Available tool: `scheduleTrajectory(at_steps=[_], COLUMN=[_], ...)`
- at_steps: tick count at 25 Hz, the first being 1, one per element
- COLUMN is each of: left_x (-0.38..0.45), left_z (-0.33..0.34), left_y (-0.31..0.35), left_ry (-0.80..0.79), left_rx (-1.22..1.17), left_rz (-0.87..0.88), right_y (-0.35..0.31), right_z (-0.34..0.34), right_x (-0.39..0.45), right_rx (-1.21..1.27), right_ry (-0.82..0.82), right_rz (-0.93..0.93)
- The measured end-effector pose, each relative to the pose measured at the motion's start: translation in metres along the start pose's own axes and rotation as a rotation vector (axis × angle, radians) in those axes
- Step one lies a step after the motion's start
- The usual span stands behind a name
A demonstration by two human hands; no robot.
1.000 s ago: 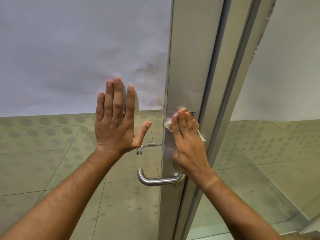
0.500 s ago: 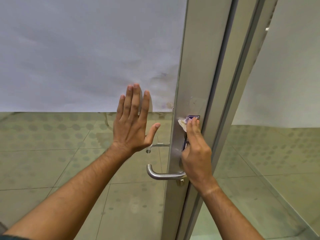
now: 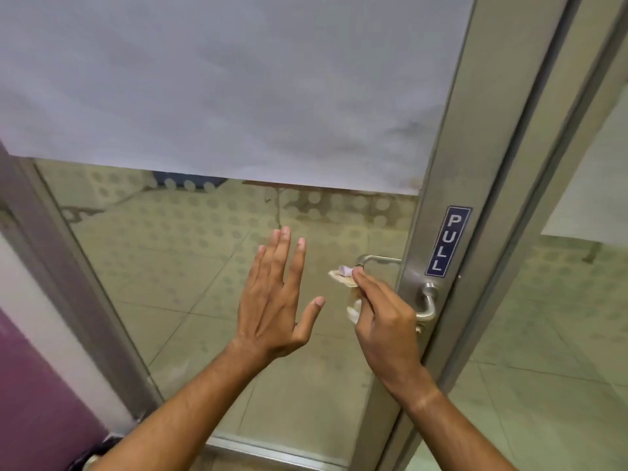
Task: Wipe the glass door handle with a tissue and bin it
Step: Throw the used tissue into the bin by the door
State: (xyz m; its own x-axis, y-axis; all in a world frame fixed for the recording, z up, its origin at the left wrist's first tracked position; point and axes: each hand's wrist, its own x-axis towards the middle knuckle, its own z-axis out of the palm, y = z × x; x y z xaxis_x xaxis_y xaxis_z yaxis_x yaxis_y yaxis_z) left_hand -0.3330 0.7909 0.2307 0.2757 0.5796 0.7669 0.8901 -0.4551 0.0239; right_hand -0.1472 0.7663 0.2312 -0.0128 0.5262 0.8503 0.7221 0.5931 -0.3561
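Observation:
A glass door with a brushed metal frame [image 3: 452,158] fills the view. Its steel lever handle [image 3: 429,302] juts from the frame below a blue PULL sticker [image 3: 448,241]; most of the lever is hidden behind my right hand. My right hand [image 3: 384,321] pinches a crumpled pale tissue [image 3: 343,277] in its fingertips, just left of the handle. A second handle [image 3: 373,259] shows through the glass on the far side. My left hand [image 3: 277,297] is spread flat with straight fingers in front of the pane; whether it touches the glass I cannot tell.
A frosted white film [image 3: 221,90] covers the upper glass. Dotted tiled floor [image 3: 190,253] shows through the lower pane. A metal post [image 3: 78,266] and a purple panel [image 3: 30,385] stand at the left. Another glass panel [image 3: 560,317] lies to the right.
My right hand has moved the tissue from the frame by the PULL sticker down and left beside the handle. The view shifted left and back, and my left hand sits lower on the glass.

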Motion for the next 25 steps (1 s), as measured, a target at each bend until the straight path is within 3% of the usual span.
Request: scheduleTrajectory(at_steps=[5,13,18,25], left_x=[-0.09,-0.223,-0.297,-0.358], left_z=[-0.036,-0.101,-0.138,-0.162], left_y=[-0.036,-0.105,-0.166,-0.238], left_ry=[-0.134,-0.322,-0.374,-0.459], left_rx=[0.084,0.195,0.162,0.144], left_rz=[-0.171,-0.45,-0.612,-0.717], right_y=[-0.049,-0.152,-0.221,-0.29], right_z=[0.056,0.151,0.224,0.305], right_x=[-0.041,-0.09,-0.119,-0.156], right_rx=[0.142,0.323,0.364,0.341], right_ry=[-0.264,-0.508,-0.669,-0.857], right_rz=[-0.105,-0.205,-0.159,-0.315])
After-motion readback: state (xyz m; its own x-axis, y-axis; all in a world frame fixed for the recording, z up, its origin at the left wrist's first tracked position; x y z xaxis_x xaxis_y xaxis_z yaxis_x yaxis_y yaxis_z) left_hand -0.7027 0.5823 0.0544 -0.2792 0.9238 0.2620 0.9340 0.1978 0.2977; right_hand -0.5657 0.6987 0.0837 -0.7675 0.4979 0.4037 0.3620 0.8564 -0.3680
